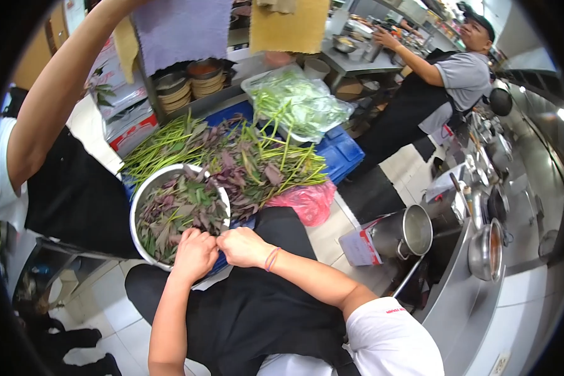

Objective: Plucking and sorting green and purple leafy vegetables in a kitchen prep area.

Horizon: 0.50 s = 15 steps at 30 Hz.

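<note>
My left hand (196, 254) is at the near right rim of a metal bowl (138, 235), fingers curled. My right hand (242, 246), with thin bands at its wrist, meets it fingertip to fingertip; what lies between the fingers is too small or hidden to tell. Green and purple leaves (183, 207) fill much of the bowl. Behind and to the right of it, a heap of leafy stems (263, 164) lies on a blue plastic surface (338, 152). A crumpled pink plastic bag (308, 202) touches the heap's near right side.
A co-worker's bare arm (51, 94) reaches up at left. Another person (418, 89) stands at a counter at right. Plastic-wrapped greens (296, 101) sit in a white tray behind the heap. A large metal pot (404, 232) stands at right, near a steel counter (456, 282) with pans.
</note>
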Motion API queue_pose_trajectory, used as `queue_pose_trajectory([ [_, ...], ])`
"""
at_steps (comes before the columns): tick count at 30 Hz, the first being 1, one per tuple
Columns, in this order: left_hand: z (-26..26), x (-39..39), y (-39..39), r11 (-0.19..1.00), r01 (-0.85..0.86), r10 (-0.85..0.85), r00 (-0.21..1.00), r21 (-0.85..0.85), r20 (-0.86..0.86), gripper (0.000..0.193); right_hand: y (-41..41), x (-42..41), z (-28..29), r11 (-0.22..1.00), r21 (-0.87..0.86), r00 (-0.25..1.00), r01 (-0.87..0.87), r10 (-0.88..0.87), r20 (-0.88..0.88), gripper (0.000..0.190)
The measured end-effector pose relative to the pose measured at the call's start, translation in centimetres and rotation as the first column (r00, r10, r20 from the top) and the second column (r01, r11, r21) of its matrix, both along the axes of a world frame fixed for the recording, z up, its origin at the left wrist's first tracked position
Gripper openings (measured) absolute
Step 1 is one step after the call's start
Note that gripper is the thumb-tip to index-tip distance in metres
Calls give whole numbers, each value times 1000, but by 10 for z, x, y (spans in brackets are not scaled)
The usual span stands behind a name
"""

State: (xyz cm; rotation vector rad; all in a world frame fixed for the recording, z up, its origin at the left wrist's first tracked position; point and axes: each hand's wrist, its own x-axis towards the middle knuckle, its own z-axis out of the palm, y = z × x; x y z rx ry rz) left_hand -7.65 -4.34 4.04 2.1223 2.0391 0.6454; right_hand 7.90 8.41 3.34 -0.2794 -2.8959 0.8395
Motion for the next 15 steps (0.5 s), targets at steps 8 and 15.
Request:
queue_pose_trajectory([
  [8,-31,-65,11,880,-466,471,881,88,-50,16,-26,19,25,992,44,992,119,-120,40,14],
  [15,-42,-40,12,807,-568,557,823,164,111,40,26,-64,19,943,-115,910,312,-332,-250,21],
])
